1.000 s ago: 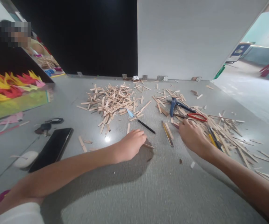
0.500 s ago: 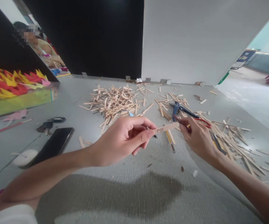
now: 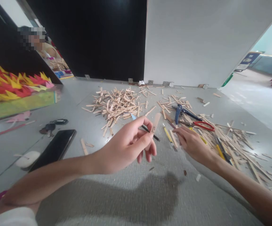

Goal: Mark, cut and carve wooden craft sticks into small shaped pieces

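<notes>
Above grey speckled table (image 3: 126, 201), left hand (image 3: 126, 146) pinching flat wooden stick (image 3: 155, 122), right hand (image 3: 191, 142) open.

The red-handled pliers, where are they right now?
In the head view, the red-handled pliers lie on the grey table, right of centre, just beyond the right hand and beside the blue-handled tool, among scattered wooden sticks.

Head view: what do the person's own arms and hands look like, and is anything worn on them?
Both forearms are bare up to the frame edge. The left hand and right hand wear no gloves, and no rings, watch or bracelet show. The fingers are bare. A white sleeve sits at the left arm's upper end, bottom-left corner. No sleeve shows on the right arm.
</notes>
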The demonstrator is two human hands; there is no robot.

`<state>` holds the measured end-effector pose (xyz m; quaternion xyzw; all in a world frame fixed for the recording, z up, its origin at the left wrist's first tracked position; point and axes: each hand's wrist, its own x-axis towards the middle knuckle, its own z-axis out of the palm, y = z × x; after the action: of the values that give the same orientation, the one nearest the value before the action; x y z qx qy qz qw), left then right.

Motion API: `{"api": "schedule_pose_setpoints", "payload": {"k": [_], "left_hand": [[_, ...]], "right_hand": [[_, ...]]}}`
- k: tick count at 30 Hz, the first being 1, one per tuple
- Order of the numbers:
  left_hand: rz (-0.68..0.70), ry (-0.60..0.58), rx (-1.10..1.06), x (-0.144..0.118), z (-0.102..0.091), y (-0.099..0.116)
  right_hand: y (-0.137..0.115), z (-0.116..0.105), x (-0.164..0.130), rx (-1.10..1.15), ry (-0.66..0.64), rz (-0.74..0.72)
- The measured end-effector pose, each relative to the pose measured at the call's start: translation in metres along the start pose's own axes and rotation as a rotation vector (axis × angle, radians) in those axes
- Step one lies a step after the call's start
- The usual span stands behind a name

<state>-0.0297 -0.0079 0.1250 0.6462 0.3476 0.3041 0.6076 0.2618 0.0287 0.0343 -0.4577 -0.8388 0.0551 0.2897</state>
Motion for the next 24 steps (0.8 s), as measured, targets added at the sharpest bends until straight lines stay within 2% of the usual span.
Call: {"api": "schedule_pose_setpoints", "payload": {"k": [2, 4, 7, 9, 12, 15, 17, 20, 24], "left_hand": [[-0.121, -0.048, -0.113, 0.007, 0.007, -0.017], [-0.333, -0.094, -0.219, 0.014, 0.017, -0.038], [-0.586, -0.159, -0.230, 0.021, 0.033, -0.070], [-0.676, -0.198, -0.169, 0.022, 0.040, -0.082], [-0.703, -0.282, -0.072, 0.019, 0.038, -0.084], [-0.585, -0.298, 0.229, 0.016, 0.028, -0.076], [-0.358, -0.219, 0.552, 0.012, 0.024, -0.074], [-0.055, -0.156, 0.928, 0.007, 0.025, -0.079], [0.253, -0.212, 1.040, 0.007, 0.028, -0.095]], "right_hand": [[-0.003, -0.005, 0.001, 0.005, 0.055, 0.037], [-0.009, -0.010, 0.002, 0.015, 0.107, 0.042], [-0.020, -0.015, 0.001, 0.045, 0.166, -0.020], [-0.024, -0.014, -0.001, 0.086, 0.174, -0.068], [-0.027, -0.008, -0.007, 0.157, 0.195, -0.069], [-0.029, 0.002, -0.014, 0.277, 0.216, 0.093], [-0.031, 0.010, -0.017, 0.389, 0.193, 0.214], [-0.035, 0.019, -0.020, 0.498, 0.136, 0.290], [-0.040, 0.024, -0.023, 0.446, 0.153, 0.271]]}}
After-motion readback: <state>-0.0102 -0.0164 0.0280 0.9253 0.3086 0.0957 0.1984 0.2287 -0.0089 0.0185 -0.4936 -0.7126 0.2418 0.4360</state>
